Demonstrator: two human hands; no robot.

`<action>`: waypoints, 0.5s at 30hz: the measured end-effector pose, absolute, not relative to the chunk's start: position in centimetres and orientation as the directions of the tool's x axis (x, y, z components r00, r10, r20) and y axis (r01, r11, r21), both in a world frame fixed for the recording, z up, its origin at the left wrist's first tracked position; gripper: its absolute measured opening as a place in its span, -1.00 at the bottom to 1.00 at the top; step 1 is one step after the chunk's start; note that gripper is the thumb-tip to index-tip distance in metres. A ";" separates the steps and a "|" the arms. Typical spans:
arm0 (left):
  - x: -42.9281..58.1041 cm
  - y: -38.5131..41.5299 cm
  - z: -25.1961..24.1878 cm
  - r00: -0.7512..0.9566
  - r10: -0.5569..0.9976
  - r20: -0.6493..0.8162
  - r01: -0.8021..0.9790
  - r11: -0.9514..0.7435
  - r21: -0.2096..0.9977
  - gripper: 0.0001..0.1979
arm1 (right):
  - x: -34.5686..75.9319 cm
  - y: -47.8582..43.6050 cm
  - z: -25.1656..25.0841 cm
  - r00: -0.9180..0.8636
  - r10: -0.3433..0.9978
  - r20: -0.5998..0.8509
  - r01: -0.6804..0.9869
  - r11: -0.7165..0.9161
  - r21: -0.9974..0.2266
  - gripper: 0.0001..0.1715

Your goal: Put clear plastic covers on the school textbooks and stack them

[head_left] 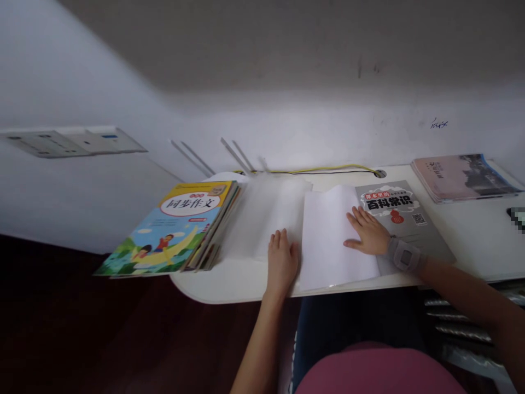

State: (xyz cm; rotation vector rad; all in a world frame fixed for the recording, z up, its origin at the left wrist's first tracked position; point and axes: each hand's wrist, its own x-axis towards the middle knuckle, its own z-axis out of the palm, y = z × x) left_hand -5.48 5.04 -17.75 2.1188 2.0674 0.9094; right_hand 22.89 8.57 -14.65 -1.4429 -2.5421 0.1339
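Observation:
A grey book (404, 216) with black and red lettering lies on the white desk (471, 235). A white sheet or cover (328, 241) is folded over its left part. My right hand (368, 232) lies flat on that sheet at the book's edge, fingers stretched out. My left hand (281, 261) rests on a clear plastic cover (266, 219) just left of the sheet, fingers extended and close together. A grey band (406, 256) is on my right wrist.
A stack of colourful books (176, 230) overhangs the desk's left end. Another book (461, 176) lies at the far right. A yellow cable (324, 169) runs along the wall into a desk hole (380, 173). Wall sockets (69, 141) sit at left.

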 end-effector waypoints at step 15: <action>-5.3 5.1 -17.8 -0.053 0.923 0.381 0.927 -0.097 0.363 -0.54 | 20.8 15.7 -14.3 -0.339 0.938 0.065 0.892 0.343 -0.295 -0.05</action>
